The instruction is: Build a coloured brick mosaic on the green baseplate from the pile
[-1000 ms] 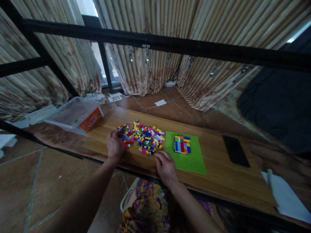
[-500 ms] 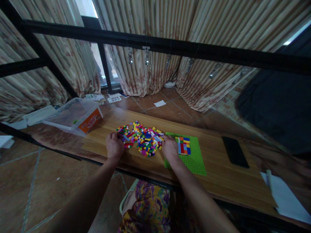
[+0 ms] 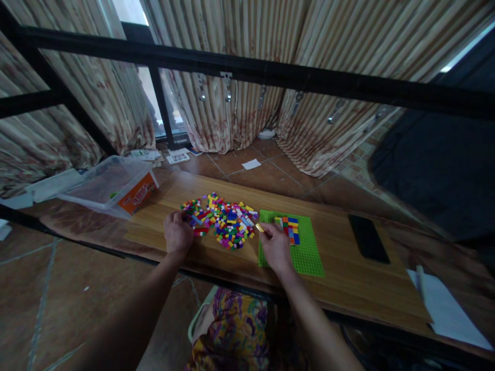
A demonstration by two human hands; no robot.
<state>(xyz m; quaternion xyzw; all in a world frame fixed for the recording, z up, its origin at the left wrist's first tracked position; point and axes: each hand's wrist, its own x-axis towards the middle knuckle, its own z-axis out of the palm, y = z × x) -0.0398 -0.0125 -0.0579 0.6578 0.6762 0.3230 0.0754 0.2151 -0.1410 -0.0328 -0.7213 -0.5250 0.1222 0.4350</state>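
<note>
My right hand (image 3: 276, 245) pinches a small yellow toy brick (image 3: 259, 227) above the left edge of a green baseplate (image 3: 309, 257). Beside that hand, a block of joined bricks (image 3: 295, 230) in red, blue, orange and yellow sits on the baseplate, partly covered by the fingers. A heap of loose colourful bricks (image 3: 232, 226) spreads over the table to the left of the baseplate. My left hand (image 3: 178, 233) rests at the heap's left side with its fingers curled, close to a blue-grey brick (image 3: 198, 221); what its fingertips hold, if anything, is hidden.
A clear plastic bin (image 3: 104, 183) with an orange label stands at the left end of the wooden table (image 3: 340, 288). On the right lie a black phone (image 3: 368, 238) and white paper (image 3: 456, 314). A dark metal bar (image 3: 247, 69) with hooks crosses beyond the table.
My right hand has turned and lifted slightly from the heap's right edge, and the yellow brick now shows in its fingers. The left hand stays by the heap. The whole view has shifted slightly.
</note>
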